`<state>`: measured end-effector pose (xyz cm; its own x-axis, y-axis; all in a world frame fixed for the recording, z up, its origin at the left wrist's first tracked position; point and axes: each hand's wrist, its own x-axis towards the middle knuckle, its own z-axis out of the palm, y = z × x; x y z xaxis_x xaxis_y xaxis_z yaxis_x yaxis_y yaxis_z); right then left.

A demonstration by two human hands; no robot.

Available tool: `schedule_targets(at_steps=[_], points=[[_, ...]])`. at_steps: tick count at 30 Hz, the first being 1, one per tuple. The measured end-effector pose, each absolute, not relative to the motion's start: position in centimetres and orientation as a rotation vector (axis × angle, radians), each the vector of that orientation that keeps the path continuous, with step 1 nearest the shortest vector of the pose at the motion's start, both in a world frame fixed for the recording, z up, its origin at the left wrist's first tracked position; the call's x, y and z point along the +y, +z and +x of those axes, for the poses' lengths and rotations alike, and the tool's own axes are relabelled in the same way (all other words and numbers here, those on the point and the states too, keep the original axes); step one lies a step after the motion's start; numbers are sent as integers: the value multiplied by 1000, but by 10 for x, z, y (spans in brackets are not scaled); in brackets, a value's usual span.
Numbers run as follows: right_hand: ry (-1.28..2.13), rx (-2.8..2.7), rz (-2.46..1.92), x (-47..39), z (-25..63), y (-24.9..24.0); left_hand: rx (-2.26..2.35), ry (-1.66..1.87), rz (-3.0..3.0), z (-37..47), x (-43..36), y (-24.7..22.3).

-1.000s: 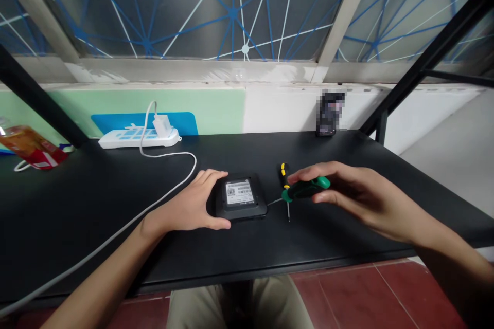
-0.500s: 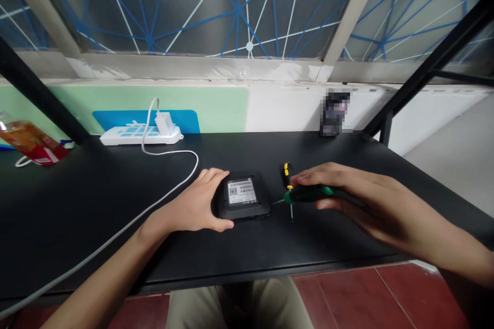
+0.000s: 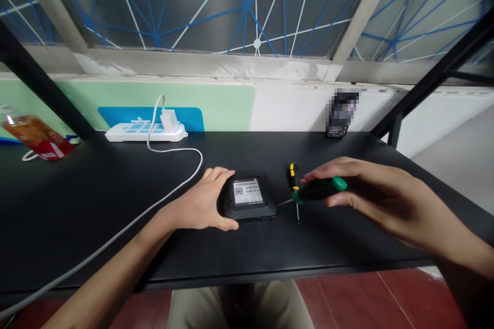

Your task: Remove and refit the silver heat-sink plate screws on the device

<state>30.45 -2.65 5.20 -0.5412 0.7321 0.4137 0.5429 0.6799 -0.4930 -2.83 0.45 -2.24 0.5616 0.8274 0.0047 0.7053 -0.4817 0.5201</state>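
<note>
A black square box (image 3: 249, 196) with a white label on top lies on the black table. My left hand (image 3: 206, 200) grips its left side, fingers at the back corner and thumb at the front. My right hand (image 3: 355, 190) is closed around a screwdriver with a green and black handle (image 3: 320, 189). The shaft of that tool points left, its tip at the right edge of the box. Behind and partly under the green handle lies a second screwdriver, black and yellow (image 3: 294, 176), its thin shaft pointing toward the table's front edge.
A white power strip (image 3: 144, 132) with a plugged-in charger (image 3: 169, 120) stands at the back left; its white cable (image 3: 154, 205) runs across the table's left part. A tilted bottle (image 3: 38, 136) is at far left. A phone (image 3: 341, 113) leans against the back wall.
The whole view has shifted slightly. My right hand's fingers have shifted on the green screwdriver, showing more of its handle end. My left hand keeps its hold on the box.
</note>
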Motion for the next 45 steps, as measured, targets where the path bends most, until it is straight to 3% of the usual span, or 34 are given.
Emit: schedule_targets(at_steps=[17, 36, 45], points=[[342, -2309, -903, -34, 302, 49, 1233, 301, 2310, -28, 6, -18], [702, -2032, -990, -39, 297, 8, 1295, 408, 2239, -20, 2, -30], [571, -2023, -1044, -49, 292, 10, 1319, 403, 2165, -14, 3, -28]])
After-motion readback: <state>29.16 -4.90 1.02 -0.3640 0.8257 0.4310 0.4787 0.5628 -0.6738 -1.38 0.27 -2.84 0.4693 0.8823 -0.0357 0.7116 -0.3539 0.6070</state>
